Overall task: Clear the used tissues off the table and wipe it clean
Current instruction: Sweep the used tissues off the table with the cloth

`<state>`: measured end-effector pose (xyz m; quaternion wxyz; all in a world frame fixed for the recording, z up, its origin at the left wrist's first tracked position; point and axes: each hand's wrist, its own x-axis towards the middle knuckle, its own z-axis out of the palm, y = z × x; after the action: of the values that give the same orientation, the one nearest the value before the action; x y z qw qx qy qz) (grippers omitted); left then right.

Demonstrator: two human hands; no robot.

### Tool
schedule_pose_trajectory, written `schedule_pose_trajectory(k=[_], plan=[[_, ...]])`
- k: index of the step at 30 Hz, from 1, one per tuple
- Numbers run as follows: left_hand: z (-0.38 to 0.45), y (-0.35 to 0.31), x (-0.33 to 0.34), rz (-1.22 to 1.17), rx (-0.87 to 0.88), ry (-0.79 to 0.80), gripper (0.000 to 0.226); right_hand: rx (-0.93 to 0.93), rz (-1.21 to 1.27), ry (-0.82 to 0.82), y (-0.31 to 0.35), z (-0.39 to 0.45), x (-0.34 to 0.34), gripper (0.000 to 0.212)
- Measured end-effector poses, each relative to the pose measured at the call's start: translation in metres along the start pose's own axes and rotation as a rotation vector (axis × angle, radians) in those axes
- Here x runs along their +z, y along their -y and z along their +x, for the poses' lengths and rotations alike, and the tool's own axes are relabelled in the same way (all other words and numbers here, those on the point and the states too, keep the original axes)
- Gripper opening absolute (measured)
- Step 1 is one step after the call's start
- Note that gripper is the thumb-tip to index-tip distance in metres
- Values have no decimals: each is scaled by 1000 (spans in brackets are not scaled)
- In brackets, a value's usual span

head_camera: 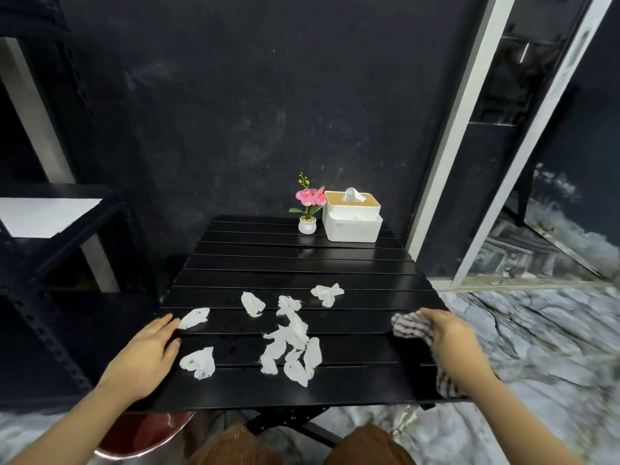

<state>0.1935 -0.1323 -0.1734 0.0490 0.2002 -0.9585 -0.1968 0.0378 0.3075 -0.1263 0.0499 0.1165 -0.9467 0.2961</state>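
Note:
Several crumpled white used tissues (291,344) lie scattered over the near half of the black slatted table (302,263). One tissue (194,317) lies just beyond the fingertips of my left hand (147,350), which rests flat and open on the table's left edge. Another tissue (198,362) sits right beside that hand. My right hand (451,344) at the table's right edge grips a striped cloth (407,325), which hangs down past the wrist.
At the table's far end stand a small potted pink orchid (307,209) and a white tissue box (352,216). A red bin (141,434) sits under the near left corner. Black shelving (50,229) stands to the left, a window frame to the right.

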Motion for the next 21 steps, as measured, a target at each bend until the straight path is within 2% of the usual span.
schedule_pose_trajectory(k=[2,9,21], plan=[[-1,-1,0,-1,-4,2,50,18,-63,66,-12,-9,-1,37],[-5,-4,2,-9,-6,-38,49,-73,-26,192,-28,-17,-2,43],[-9,-10,1,-6,-12,-71,49,6,-15,118,-14,24,37,40]])
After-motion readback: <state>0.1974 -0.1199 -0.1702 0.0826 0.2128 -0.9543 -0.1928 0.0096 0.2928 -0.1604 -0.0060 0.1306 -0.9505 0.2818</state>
